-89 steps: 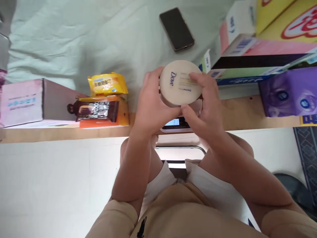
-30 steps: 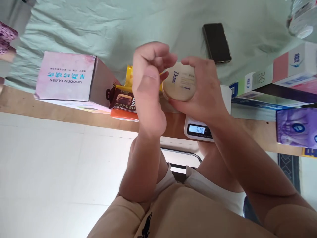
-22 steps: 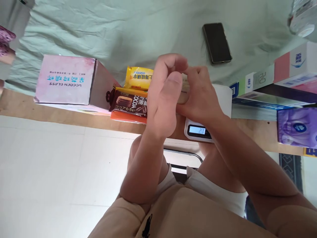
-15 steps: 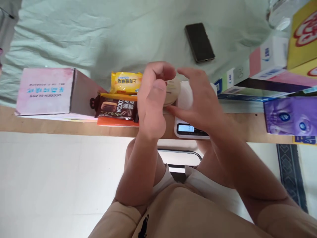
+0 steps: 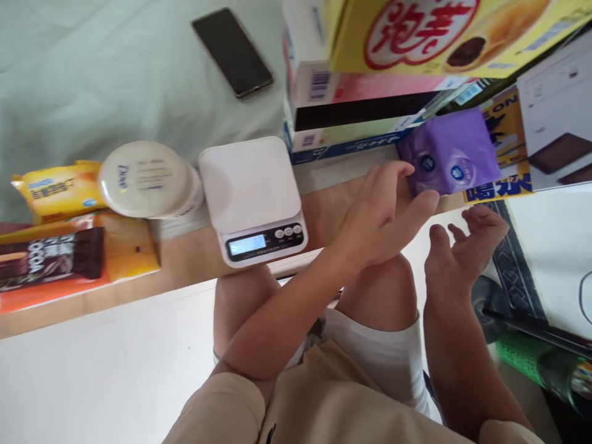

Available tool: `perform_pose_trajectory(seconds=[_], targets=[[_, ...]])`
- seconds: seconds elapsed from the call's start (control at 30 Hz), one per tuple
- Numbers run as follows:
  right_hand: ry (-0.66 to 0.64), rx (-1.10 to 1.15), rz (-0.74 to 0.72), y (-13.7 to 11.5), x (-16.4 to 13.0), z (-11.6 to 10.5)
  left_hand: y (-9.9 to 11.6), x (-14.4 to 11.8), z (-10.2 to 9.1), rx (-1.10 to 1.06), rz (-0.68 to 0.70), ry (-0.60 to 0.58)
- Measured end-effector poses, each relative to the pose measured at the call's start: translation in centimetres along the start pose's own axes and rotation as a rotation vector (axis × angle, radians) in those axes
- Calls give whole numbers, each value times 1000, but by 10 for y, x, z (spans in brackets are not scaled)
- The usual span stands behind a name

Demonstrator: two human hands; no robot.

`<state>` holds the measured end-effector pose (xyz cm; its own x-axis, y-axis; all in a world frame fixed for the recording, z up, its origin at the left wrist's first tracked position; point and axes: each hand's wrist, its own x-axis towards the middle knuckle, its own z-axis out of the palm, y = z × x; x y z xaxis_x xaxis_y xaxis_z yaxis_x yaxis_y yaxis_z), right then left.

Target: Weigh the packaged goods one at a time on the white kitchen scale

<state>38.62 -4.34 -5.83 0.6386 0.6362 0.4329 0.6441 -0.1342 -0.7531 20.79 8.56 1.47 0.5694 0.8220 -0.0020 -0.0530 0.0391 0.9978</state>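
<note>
Your left hand [image 5: 383, 216], fingers spread, touches the purple tissue pack [image 5: 446, 151] at the wooden ledge's right end; your right hand [image 5: 462, 250] hovers open, palm up. Grasp both sides squarely, clearing the stacked boxes [image 5: 361, 111].

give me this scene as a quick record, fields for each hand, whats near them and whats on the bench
left hand: left hand open, fingertips at the purple pack
right hand: right hand open, palm up, holds nothing
scale: white scale bare, display lit, digits unreadable
jar: Dove jar left of scale, lid on
snacks: yellow packet, cocoa bar
boxes: stacked boxes behind the pack
phone: phone on green cloth
</note>
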Motion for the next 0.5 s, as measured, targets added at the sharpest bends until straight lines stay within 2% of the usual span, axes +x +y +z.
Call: perform_pose_trajectory(seconds=[0.07, 0.17, 0.33, 0.5], targets=[[-2, 32, 16, 7, 8, -3, -12, 10, 23, 60, -52, -91], [-8, 114, 26, 12, 24, 3, -28, 23, 41, 114, -46, -138], [-43, 195, 7, 16, 40, 19, -43, 36, 51, 148, 5, -100], [13, 126, 72, 18, 35, 18, -40, 39, 54, 148, 5, -29]])
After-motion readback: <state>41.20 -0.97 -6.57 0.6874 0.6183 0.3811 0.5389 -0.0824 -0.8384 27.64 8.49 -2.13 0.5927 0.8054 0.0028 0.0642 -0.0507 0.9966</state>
